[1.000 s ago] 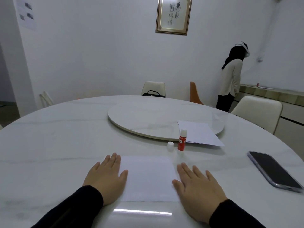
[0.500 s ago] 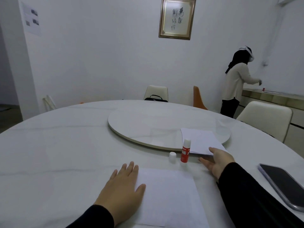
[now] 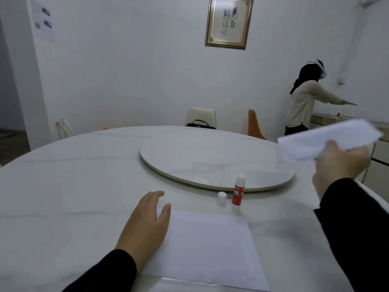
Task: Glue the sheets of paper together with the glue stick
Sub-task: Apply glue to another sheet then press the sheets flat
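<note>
Resting flat on the left edge of the sheet on the table [image 3: 207,247], your left hand [image 3: 145,226] keeps its fingers straight and close together, thumb spread onto the paper. Your right hand [image 3: 339,165] is raised to the right, fingers curled round a second sheet [image 3: 328,140], which is blurred and clear of the round white table [image 3: 63,186]. The glue stick [image 3: 238,192] stands upright just beyond the flat sheet, its white cap [image 3: 221,198] just beside it on the left, off.
</note>
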`<state>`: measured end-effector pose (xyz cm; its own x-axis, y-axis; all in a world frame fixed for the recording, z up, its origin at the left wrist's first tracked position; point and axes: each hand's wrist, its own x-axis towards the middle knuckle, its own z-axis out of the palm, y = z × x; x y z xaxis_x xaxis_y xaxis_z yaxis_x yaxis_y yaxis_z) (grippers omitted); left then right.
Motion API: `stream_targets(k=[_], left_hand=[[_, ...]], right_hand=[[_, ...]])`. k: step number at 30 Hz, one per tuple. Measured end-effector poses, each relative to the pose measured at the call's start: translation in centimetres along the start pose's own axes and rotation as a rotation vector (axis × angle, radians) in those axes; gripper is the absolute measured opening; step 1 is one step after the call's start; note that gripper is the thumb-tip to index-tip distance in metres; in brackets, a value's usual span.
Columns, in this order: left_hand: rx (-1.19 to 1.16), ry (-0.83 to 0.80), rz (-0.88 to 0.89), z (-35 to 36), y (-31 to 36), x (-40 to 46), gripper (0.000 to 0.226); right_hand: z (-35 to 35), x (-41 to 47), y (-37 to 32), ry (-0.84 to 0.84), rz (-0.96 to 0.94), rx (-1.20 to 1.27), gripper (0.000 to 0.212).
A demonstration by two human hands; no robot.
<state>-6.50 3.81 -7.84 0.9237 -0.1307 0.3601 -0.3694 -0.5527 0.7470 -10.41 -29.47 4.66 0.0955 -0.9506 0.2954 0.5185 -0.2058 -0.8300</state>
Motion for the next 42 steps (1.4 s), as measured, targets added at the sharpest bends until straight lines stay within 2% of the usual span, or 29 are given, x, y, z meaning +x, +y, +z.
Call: stream_targets(k=[2, 5, 6, 8, 10, 12, 13, 15, 18, 22, 29, 35, 42], left_hand=[[-0.167, 0.048, -0.013, -0.3, 0.1, 0.4, 0.03], [-0.753, 0.044, -0.168, -1.5, 0.6, 1.0, 0.022], [-0.957, -0.008, -0.228, -2.0, 0.6, 1.3, 0.027], [-1.246, -0.16, -0.343, -3.5, 0.3, 1.7, 0.05], [-1.354, -0.355, -0.403, -4.9, -0.2, 1.6, 0.076], [-1.337, -0.455, -0.382, -5.9, -1.0, 1.5, 0.092], [-1.297, -0.459, -0.367, -6.3, -1.3, 1.5, 0.09], [-1.193, -0.446, -0.367, -6.5, -1.6, 1.4, 0.072], [-0.833, -0.369, -0.348, -5.7, -1.6, 1.0, 0.036], [-0.575, -0.266, -0.374, -5.0, -1.1, 0.5, 0.015], [-0.507, -0.213, -0.364, -4.2, -0.5, 0.3, 0.018], [-0.459, -0.192, -0.352, -4.1, -0.3, 0.2, 0.027], [-0.247, -0.198, -0.267, -3.8, -0.3, 0.0, 0.025]], right_hand=[[-0.2, -1.3, -4.8, -0.168, -0.115, 0.16, 0.035], [-1.1, -5.1, -10.0, -0.562, -0.127, 0.36, 0.018], [-1.5, -6.7, -10.9, -0.67, -0.088, 0.413, 0.013], [-2.2, -9.3, -11.0, -0.776, 0.025, 0.41, 0.012], [-3.1, -11.4, -9.3, -0.842, 0.175, 0.29, 0.015], [-4.1, -13.1, -6.6, -0.919, 0.337, 0.172, 0.017], [-4.6, -13.8, -5.1, -0.947, 0.398, 0.112, 0.018], [-5.5, -14.7, -2.4, -0.981, 0.478, -0.023, 0.02], [-6.6, -15.1, 0.4, -1.033, 0.5, -0.277, 0.021], [-7.2, -14.7, 1.8, -1.03, 0.537, -0.393, 0.011], [-7.2, -14.1, 3.2, -0.883, 0.461, -0.552, 0.008], [-7.1, -14.1, 3.7, -0.874, 0.462, -0.53, 0.012], [-7.4, -13.9, 4.0, -0.863, 0.385, -0.617, 0.018]])
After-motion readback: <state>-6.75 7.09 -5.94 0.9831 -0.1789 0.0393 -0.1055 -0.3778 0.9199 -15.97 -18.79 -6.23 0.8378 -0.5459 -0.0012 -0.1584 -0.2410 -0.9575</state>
